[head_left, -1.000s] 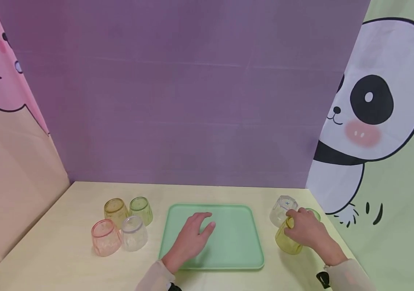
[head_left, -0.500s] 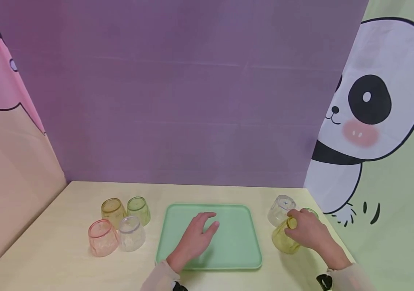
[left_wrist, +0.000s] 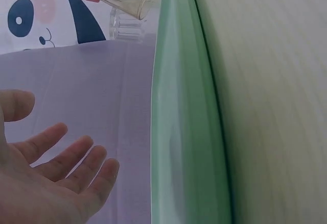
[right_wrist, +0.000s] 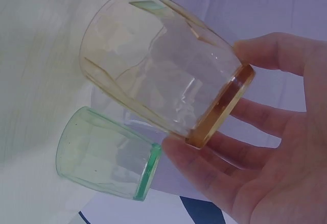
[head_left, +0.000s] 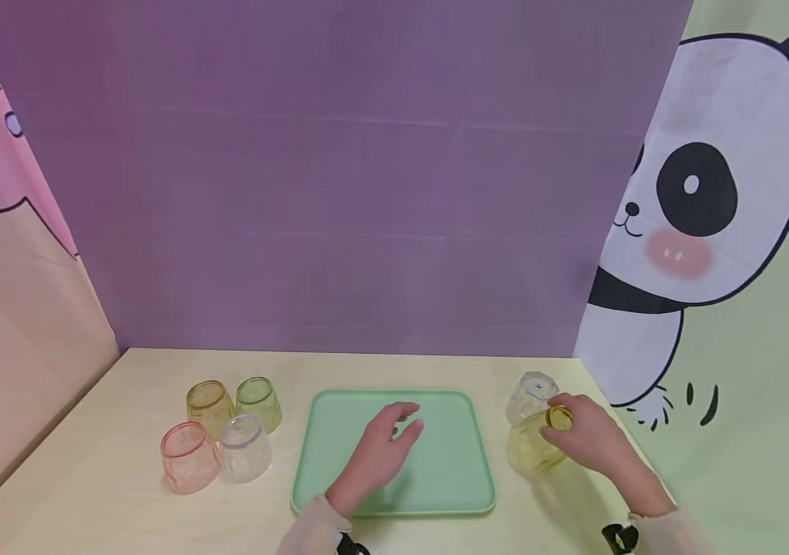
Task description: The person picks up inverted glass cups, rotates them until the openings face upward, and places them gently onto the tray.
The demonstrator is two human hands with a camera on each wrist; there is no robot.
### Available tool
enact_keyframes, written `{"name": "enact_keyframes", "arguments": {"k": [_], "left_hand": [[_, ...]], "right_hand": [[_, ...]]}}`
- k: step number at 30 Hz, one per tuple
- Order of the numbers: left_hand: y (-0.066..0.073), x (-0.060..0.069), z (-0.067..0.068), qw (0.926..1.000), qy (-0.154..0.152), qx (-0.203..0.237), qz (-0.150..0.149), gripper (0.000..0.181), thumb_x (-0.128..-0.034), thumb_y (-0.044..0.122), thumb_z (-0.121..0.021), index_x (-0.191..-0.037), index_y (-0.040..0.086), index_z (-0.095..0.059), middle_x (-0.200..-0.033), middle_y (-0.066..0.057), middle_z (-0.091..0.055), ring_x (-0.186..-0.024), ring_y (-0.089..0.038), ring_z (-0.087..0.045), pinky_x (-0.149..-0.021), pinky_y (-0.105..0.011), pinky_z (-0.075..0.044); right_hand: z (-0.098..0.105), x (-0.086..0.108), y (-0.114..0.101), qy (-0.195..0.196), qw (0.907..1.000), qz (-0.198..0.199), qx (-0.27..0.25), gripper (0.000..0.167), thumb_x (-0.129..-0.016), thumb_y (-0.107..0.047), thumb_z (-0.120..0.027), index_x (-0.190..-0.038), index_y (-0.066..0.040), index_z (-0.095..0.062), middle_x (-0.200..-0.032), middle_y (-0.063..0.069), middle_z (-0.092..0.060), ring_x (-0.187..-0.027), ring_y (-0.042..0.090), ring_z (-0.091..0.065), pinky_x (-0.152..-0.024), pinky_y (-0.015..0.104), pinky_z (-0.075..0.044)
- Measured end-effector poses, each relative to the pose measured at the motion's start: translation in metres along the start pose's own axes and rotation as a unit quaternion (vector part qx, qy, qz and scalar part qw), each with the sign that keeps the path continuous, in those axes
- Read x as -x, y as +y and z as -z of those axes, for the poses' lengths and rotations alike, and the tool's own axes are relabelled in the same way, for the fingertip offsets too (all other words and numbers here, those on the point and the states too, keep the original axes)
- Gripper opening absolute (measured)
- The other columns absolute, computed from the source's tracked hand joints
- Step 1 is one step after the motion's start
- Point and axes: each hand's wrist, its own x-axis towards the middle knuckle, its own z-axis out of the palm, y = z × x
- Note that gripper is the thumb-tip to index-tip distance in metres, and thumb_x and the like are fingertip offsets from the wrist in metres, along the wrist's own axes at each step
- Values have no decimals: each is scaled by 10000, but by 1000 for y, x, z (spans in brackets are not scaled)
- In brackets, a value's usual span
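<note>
glossy transparent yellow cup, smooth plastic-looking tray, wood-look table

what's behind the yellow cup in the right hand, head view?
A clear cup, its lower part overlapped by the yellow cup and unclear. The right hand blocks the green cup there; only the right wrist view shows it.

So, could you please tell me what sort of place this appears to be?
Probably a staged tabletop booth, not a working kitchen: a plain purple backdrop closes off the far side, a panda-printed panel flanks the right, and the pale table bears a mint-green tray with tumblers to either side.
</note>
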Motion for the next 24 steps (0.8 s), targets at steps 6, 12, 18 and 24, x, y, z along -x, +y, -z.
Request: {"name": "enact_keyframes", "arguments": {"k": [6, 12, 18, 24], "left_hand": [[3, -2, -5, 9998, 90, 154, -68, 402, -1046, 308, -564, -1334, 31, -602, -1331, -129, -594, -1236, -411, -527, -1003, -539, -462], [2, -5, -8, 9996, 117, 275, -21, 415, -1046, 322, -558, -1343, 34, -595, -1339, -132, -587, -1252, -401, -527, -1017, -536, -460], [2, -8, -9, 9993, 146, 342, 2, 410, -1040, 318, -568, -1339, 40, -599, -1336, -123, -589, -1244, -395, -536, -1010, -510, -472], [5, -6, -11, 9990, 150, 417, 25, 410, -1035, 318, -583, -1332, 37, -601, -1335, -137, -593, -1228, -401, -539, -997, -489, -480]], "right_hand": [[-1, 2, 0, 148, 9998, -26, -159, 463, -871, -251, -727, -1208, 57, -653, -1155, 244, -662, -1105, 458, -608, -897, 586, -498], [-2, 2, 1, 146, 9986, -167, -480, 480, -895, -266, -741, -1244, 49, -646, -1211, 245, -655, -1135, 452, -602, -901, 586, -504], [-3, 2, 1, 143, 9964, -270, -790, 472, -906, -284, -750, -1244, 29, -647, -1169, 211, -670, -1042, 366, -635, -829, 508, -536], [-6, 4, -1, 94, 9902, -491, -1308, 469, -913, -292, -749, -1256, 11, -646, -1167, 197, -664, -1018, 313, -642, -741, 386, -536]]}}
